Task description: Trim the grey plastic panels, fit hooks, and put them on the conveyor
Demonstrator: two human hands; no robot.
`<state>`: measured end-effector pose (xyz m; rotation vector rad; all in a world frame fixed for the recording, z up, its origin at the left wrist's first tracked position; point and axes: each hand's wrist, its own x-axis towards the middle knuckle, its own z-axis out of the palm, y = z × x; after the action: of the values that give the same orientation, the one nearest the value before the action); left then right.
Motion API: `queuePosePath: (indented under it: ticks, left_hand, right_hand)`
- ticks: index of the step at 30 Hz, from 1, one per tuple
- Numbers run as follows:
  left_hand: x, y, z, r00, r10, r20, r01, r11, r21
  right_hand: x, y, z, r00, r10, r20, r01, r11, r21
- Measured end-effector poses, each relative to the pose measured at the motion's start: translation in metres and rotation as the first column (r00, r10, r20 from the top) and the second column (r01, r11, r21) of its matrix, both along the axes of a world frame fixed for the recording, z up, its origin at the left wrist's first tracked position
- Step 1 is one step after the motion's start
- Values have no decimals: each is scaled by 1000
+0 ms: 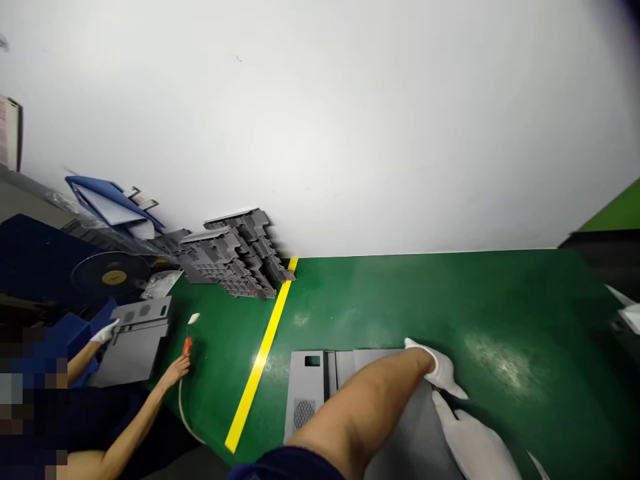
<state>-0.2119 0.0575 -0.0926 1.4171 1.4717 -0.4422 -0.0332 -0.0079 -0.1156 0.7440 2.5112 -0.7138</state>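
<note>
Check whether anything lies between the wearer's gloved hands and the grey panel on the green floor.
Nothing visible does. The left hand already rests on the far edge of the grey panel, and the right hand lies on it nearer the camera. The left forearm crosses above the panel and hides part of it.

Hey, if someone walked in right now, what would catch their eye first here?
Probably the yellow line slanting across the glossy green floor under a big white wall. Next, the person's gloved left hand at the far edge of a grey panel in the foreground, the right hand beside it. At left, a pile of grey parts leans on the wall, and a co-worker holds an orange-handled tool.
</note>
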Motion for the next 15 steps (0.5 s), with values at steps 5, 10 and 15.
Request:
queuePosePath:
  ticks: [5, 10, 15]
  left_hand:
    - [-23, -32, 15, 947, 199, 251, -228, 969, 93]
    - [-34, -55, 36, 576, 533, 620, -746, 653, 131]
    - [-54, -65, 56, 392, 682, 617, -920, 304, 248]
  right_hand:
    - [0, -2, -9, 998, 26, -63, -23, 998, 58]
    - [-7, -4, 29, 978, -208, -32, 206, 977, -60]
    - [3, -7, 61, 862, -506, 28, 500, 840, -208]
